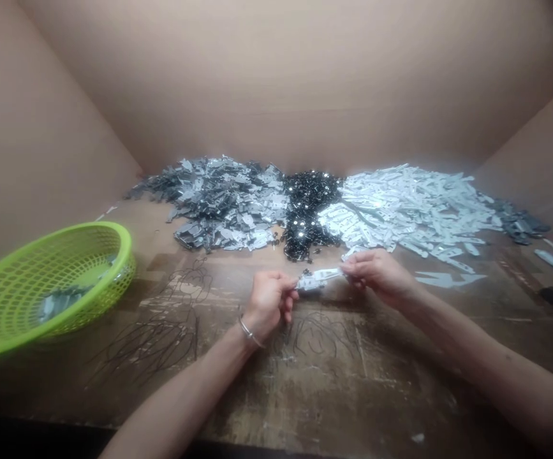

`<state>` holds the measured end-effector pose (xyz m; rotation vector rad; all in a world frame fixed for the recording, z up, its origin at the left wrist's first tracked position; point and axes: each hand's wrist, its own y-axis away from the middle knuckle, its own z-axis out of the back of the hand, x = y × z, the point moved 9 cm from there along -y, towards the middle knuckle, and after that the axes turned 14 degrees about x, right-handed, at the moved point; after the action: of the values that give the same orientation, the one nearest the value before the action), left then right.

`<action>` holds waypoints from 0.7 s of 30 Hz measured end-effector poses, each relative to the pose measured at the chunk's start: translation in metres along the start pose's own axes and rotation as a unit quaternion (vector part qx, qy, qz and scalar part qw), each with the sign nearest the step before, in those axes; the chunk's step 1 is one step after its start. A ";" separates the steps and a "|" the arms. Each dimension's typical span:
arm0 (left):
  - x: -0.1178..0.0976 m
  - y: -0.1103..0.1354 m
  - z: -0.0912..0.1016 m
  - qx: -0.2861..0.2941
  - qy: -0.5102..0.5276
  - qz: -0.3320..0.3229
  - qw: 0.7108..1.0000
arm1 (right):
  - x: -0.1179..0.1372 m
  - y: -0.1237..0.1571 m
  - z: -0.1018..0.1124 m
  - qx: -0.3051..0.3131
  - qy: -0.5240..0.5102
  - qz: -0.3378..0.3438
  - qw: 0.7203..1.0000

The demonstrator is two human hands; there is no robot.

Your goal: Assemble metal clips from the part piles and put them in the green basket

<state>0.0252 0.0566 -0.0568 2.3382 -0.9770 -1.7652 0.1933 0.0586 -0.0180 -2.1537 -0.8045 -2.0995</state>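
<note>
Both my forearms angle in from the near edge, and the fingers of my left hand (269, 299) and right hand (376, 277) pinch a stamped metal piece (317, 279) between them, above the bench (333, 395). Heaped metal parts (223, 204) lie just ahead; a green plastic basket (89, 233) sits well left, past open bench.

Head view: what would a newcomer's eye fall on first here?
The lime-green plastic basket at the left edge grabs the eye first. Long heaps of shiny grey, black and pale metal parts stretch across the back. At centre, the left hand and right hand pinch a small pale metal piece.
</note>
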 end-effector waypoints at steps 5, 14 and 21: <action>-0.001 0.001 0.000 -0.008 0.006 0.003 1.000 | -0.010 -0.015 -0.015 -0.004 0.000 -0.015 1.000; -0.001 0.002 0.001 -0.014 0.010 0.000 1.000 | -0.009 -0.017 -0.019 -0.024 -0.004 -0.028 0.999; -0.001 0.004 0.000 -0.017 0.008 0.008 1.000 | -0.010 -0.017 -0.020 -0.030 -0.007 -0.033 0.999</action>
<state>0.0231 0.0537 -0.0538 2.3136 -0.9536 -1.7394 0.1688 0.0627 -0.0316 -2.2043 -0.8352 -2.1683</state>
